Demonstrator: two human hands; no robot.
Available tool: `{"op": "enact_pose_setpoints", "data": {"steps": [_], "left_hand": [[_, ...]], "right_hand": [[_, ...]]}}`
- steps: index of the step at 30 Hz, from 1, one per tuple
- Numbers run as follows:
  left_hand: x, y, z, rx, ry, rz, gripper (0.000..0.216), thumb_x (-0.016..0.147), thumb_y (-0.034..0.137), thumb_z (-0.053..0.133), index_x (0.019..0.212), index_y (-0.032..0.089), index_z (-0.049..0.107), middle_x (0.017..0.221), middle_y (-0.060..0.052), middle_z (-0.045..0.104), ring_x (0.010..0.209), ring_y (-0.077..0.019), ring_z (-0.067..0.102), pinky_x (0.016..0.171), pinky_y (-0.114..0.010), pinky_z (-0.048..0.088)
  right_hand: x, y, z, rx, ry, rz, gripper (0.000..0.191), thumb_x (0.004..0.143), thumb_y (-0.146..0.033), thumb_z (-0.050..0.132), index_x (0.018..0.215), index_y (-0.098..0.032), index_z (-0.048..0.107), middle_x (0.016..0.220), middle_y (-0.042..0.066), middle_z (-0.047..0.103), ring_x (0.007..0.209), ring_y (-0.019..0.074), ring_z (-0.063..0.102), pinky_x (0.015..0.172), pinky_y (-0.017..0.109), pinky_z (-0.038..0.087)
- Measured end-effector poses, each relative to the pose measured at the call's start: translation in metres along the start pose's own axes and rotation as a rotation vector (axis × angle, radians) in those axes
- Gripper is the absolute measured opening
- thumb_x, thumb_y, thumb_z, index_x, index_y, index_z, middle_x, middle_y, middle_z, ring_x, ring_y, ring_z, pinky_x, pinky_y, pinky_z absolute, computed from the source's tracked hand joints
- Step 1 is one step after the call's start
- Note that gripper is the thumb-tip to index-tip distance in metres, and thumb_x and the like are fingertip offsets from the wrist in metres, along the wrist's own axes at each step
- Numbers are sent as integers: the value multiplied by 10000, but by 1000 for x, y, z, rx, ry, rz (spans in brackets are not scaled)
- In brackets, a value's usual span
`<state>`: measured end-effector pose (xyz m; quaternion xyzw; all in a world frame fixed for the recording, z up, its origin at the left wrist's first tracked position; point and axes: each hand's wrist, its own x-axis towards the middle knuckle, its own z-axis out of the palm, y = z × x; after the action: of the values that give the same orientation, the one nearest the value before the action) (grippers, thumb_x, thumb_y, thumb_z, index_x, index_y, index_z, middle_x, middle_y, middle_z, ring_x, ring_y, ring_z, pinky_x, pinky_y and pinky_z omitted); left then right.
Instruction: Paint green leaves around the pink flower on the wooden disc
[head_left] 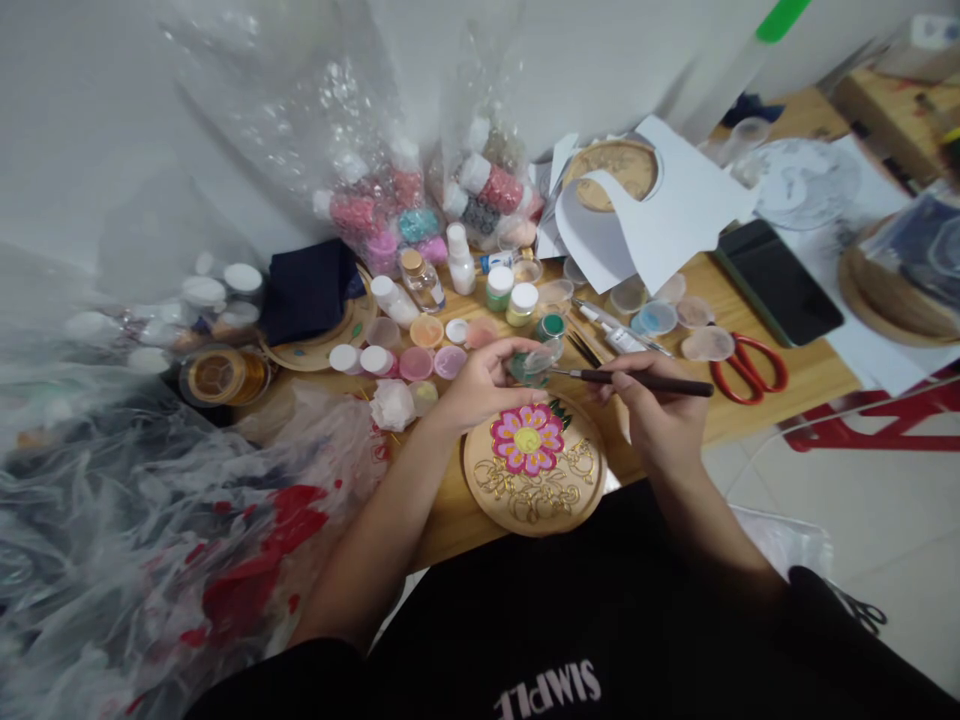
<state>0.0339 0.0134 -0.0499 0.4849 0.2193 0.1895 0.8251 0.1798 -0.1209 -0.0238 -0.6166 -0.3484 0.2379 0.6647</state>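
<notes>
Flower board point(536, 485), a round piece of pale wood, lies at the table's near edge, its 6 o'clock rim meeting the black shirt point(570, 610) in view; whether they touch cannot be told. With the board as the dial, wood shows around 8 o'clock and again past the scissors point(739, 385) at 2 o'clock. The left hand point(491, 382) is at the board's 11 o'clock rim, its fingers pinching a clear cup point(531, 368) with green in it. At 2 o'clock the right hand point(651, 405) has its fingers wrapped about a dark brush point(667, 383), whose tip points to 9 o'clock, right by the cup; contact is unclear.

An uncapped jar point(553, 326) of green stands past the cup, toward 12 o'clock. Beyond it are two white-lidded jars, one green point(498, 290), one yellow point(523, 306). Around 10 to 11 o'clock sit pots of pink point(415, 364), lilac point(451, 362) and orange point(426, 331); a blue pot point(654, 318) is at 1 o'clock. Farther out at 11 o'clock, a plastic bag point(337, 110) holds jars of coloured bits.

The table point(814, 385) is light wood. A phone point(780, 282) lies at 2 o'clock, crumpled plastic point(112, 560) spreads at 8 to 9 o'clock, and a red stool point(885, 418) stands on the tiled floor point(892, 500) at 3 o'clock.
</notes>
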Motion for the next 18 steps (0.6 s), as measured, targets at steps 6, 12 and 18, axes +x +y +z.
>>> {"op": "enact_pose_setpoints", "data": {"steps": [6,12,18], "left_hand": [[1,1,1,23,-27,2,566,542,244,919,1021,175,626,1024,-32,686,919,-155,676,837,-303,539],[1,-2,0,49,-51,13,591,551,251,910,1048,183,599,1009,-43,703,958,-183,688,847,-328,542],[0,-2,1,12,-10,28,541,558,172,878,1026,177,606,1023,-24,674,965,-154,673,854,-292,536]], "right_hand": [[-2,-1,-1,177,51,118,60,759,-181,680,766,-224,722,597,-32,673,514,123,627,488,256,512],[0,-3,-4,246,66,142,66,729,-185,668,737,-223,721,570,-29,661,479,115,613,429,232,459],[-8,-11,-22,241,75,99,49,746,-216,657,716,-210,695,595,-20,668,474,112,609,407,228,443]]}}
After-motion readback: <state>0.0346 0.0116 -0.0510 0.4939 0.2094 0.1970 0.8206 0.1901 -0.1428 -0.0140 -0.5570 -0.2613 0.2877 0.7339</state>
